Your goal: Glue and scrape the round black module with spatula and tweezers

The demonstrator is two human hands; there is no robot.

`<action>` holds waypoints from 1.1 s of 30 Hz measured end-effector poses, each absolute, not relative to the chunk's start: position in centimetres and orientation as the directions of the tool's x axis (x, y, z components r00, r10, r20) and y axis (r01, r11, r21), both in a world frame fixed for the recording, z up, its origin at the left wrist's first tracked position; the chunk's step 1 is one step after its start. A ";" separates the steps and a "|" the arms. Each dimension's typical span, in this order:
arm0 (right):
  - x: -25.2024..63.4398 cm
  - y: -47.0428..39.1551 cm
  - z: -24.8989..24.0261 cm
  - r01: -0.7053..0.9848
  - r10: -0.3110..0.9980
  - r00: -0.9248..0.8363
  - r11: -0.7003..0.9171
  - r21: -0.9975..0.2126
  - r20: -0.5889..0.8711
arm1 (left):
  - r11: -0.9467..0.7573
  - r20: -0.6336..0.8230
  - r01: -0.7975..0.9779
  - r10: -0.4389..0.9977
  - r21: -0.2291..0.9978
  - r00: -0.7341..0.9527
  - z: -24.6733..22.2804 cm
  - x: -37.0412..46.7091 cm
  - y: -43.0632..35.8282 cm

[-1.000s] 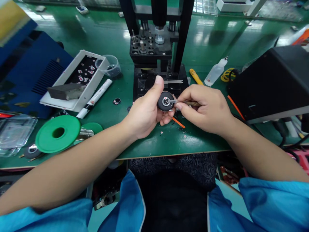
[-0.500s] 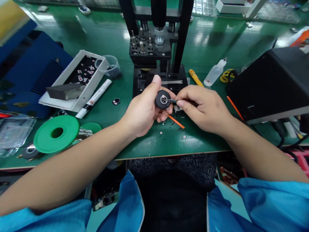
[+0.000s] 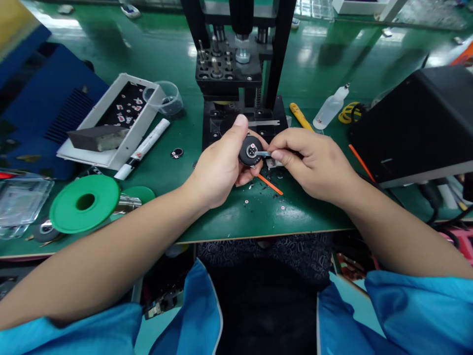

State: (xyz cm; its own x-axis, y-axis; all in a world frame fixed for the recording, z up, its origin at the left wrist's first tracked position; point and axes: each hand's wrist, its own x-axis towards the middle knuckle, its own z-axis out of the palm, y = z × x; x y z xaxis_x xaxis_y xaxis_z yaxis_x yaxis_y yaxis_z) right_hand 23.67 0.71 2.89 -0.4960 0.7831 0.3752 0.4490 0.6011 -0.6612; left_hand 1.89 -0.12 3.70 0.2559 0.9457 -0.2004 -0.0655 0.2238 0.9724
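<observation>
My left hand (image 3: 225, 162) is closed around a round black part (image 3: 245, 157) with a metal ring and small pins at its centre. A tiny white and red piece (image 3: 253, 146) shows on that centre. Between thumb and forefinger, my right hand (image 3: 310, 160) pinches a thin flat metal tool (image 3: 263, 154), whose tip meets the ring of the round part. Most of the tool lies hidden inside the right hand. Below the hands, an orange stick (image 3: 270, 185) lies on the green table among small black scraps.
A black press (image 3: 229, 74) stands just beyond my hands. To the left are a white box (image 3: 121, 158), a marker (image 3: 146, 145) and a green spool (image 3: 61, 209). To the right are a yellow-handled tool (image 3: 300, 116), a plastic bottle (image 3: 328, 112) and a black box (image 3: 414, 128).
The round part has shifted slightly to the right and tilted a little in my left hand. The tool's tip stays at its centre ring. The view has moved slightly.
</observation>
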 end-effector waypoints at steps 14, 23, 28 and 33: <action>23.8 0.5 3.1 0.501 0.779 -0.475 0.621 -0.602 0.409 | 0.186 -0.179 0.001 0.943 0.983 0.281 3.0 1.6 -0.3; 23.8 0.5 3.2 0.478 0.746 -0.497 0.661 -0.578 0.443 | 0.181 -0.172 -0.010 0.946 0.983 0.276 2.9 1.6 -0.4; 23.8 0.4 3.2 0.505 0.736 -0.511 0.675 -0.537 0.445 | 0.183 -0.177 0.009 0.941 0.983 0.290 3.0 1.6 -0.3; 23.9 0.3 3.2 0.568 0.733 -0.519 0.680 -0.464 0.439 | 0.167 -0.169 0.031 0.946 0.985 0.276 2.8 1.5 -0.3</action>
